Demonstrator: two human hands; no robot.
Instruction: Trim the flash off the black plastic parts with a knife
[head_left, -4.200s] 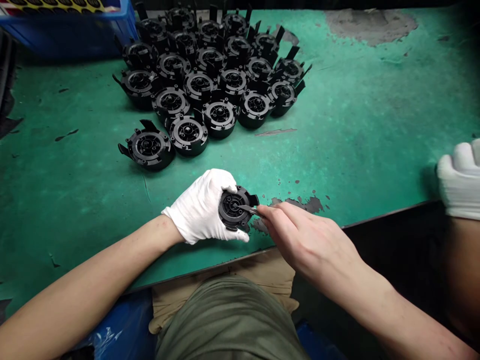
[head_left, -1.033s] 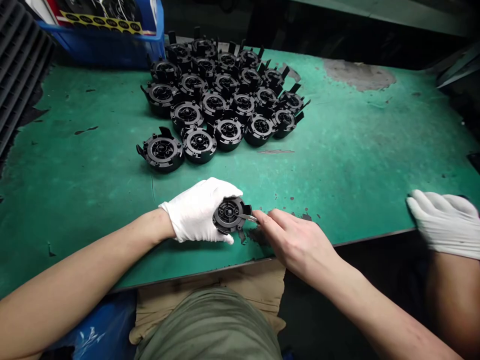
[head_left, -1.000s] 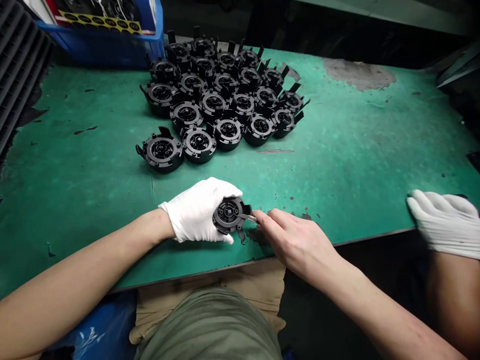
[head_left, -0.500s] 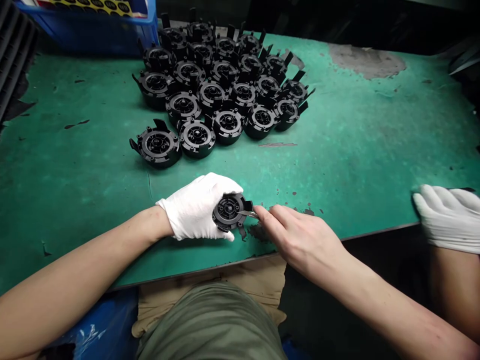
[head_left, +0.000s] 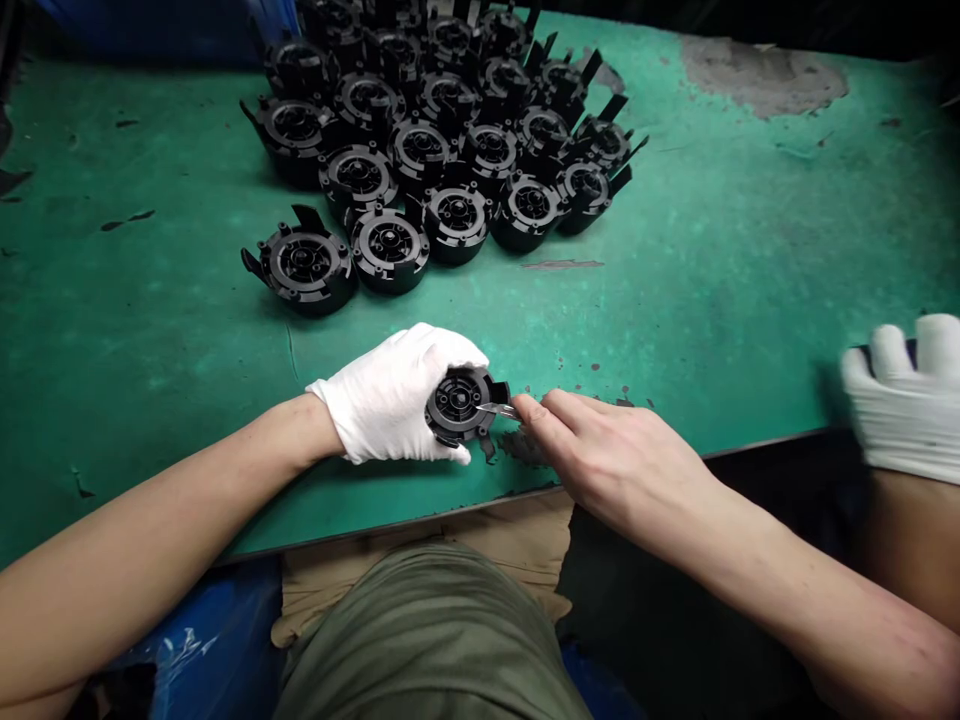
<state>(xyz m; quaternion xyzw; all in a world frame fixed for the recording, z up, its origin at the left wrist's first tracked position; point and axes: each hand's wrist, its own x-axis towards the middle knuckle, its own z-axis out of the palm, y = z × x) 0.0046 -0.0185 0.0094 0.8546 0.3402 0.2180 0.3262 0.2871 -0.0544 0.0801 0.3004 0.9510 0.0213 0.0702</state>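
A round black plastic part (head_left: 463,400) with ribs, a central hub and projecting tabs is gripped by my left hand (head_left: 397,400), which wears a white glove. Its ringed face is turned up toward me, near the table's front edge. My bare right hand (head_left: 592,440) is closed on a slim, pointed metal blade (head_left: 496,409). The blade's tip lies over the part's face, right of the hub; whether it touches is too small to tell. The handle is hidden in my fingers.
Several similar black parts (head_left: 390,240) stand in close rows on the green table (head_left: 720,260). A blue bin (head_left: 157,30) sits at the back left. At the right edge is another person's white-gloved hand (head_left: 911,400). Blue plastic (head_left: 217,640) lies below the table edge.
The view has tilted down and closer, so the rows of parts sit higher. My hands keep their grips on part and blade. The other person's gloved hand has shifted, its fingers now more spread.
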